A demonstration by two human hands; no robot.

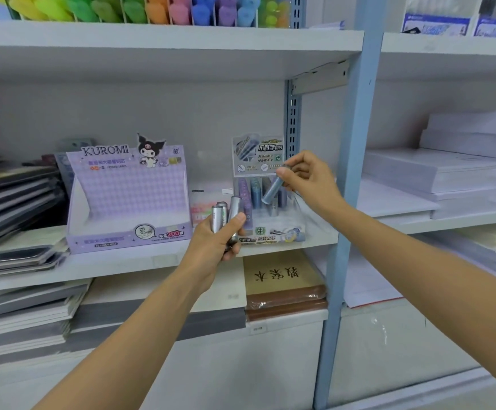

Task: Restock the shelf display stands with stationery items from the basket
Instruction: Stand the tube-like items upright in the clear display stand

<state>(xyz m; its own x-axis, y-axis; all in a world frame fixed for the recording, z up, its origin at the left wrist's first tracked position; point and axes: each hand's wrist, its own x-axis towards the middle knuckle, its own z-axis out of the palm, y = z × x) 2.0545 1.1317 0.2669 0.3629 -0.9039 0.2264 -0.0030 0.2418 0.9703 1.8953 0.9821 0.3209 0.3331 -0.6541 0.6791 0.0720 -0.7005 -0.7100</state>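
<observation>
My left hand (220,241) grips three grey lead-refill tubes (226,216) upright, just left of a clear display stand (273,232) on the middle shelf. My right hand (305,179) pinches one blue-grey tube (271,189) by its dark cap and holds it tilted over the stand's right side. Several purple and blue tubes (251,192) stand inside the stand beneath its printed header card (257,155). The basket is out of view.
A purple Kuromi cardboard display box (128,199) stands to the left, its tray showing no items. Notebook stacks (13,214) lie at far left. A blue shelf post (350,179) rises right of the stand. White paper reams (447,179) fill the right bay.
</observation>
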